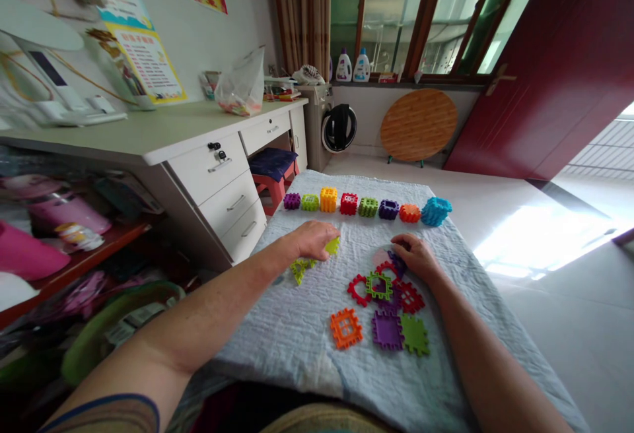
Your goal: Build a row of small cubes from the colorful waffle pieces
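My left hand (316, 240) is closed on a yellow-green interlocking tile (333, 245), seen beyond the fingertips. Under that wrist lies another yellow-green tile (300, 269), triangular in outline. My right hand (415, 255) is at the right of a loose pile, fingers loosely bent and apart above a dark purple tile (397, 264). Nothing shows in its grasp. Red tiles (411, 297) and a green frame tile (379, 286) overlap in the pile. Nearer me lie an orange tile (346, 329), a purple tile (387, 330) and a green tile (415, 334).
A row of assembled cubes runs along the far side of the cloth-covered table (277, 327), from a purple cube (292, 201) to a blue block (436, 211). A white desk (208, 129) stands at left; a red stool (272, 185) is beyond the table.
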Motion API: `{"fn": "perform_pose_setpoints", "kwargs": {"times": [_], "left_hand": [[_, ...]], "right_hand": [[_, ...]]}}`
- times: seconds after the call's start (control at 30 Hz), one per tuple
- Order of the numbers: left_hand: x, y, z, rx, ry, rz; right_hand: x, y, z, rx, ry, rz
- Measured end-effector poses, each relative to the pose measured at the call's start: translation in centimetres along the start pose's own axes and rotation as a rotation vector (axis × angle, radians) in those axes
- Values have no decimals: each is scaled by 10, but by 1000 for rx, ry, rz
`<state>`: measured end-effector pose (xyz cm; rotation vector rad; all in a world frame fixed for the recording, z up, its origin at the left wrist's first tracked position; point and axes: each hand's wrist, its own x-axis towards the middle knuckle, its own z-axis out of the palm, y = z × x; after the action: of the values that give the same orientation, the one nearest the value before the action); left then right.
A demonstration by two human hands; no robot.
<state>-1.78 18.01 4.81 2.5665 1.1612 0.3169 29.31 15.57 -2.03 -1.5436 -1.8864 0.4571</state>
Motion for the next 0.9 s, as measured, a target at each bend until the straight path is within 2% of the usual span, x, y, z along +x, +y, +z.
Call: {"fn": "perform_pose_setpoints", "kwargs": {"times": [0.07,0.1,0.2,0.27,0.37,0.47,0.67,0.9], "left_hand": [[0,-16,-14,147,-4,63],[1,-27,-22,197,28,44],[7,-65,-42,286,119,-93],[13,-86,-51,292,136,-182],[24,-105,-57,277,136,-290],[37,-112,-57,265,131,-322],[61,-115,-56,253,88,-284],[72,-115,-50,232,14,-272]], "right_hand": [[0,0,0,-2,3,-7],[0,0,0,-3,6,-12],[0,0,0,-11,14,-20],[0,0,-1,-14,14,-24],[0,-1,-1,-18,7,-22],[-1,-3,-2,-13,7,-15],[-2,-5,-2,-3,3,-6],[-1,-5,-2,-7,-9,-3]]}}
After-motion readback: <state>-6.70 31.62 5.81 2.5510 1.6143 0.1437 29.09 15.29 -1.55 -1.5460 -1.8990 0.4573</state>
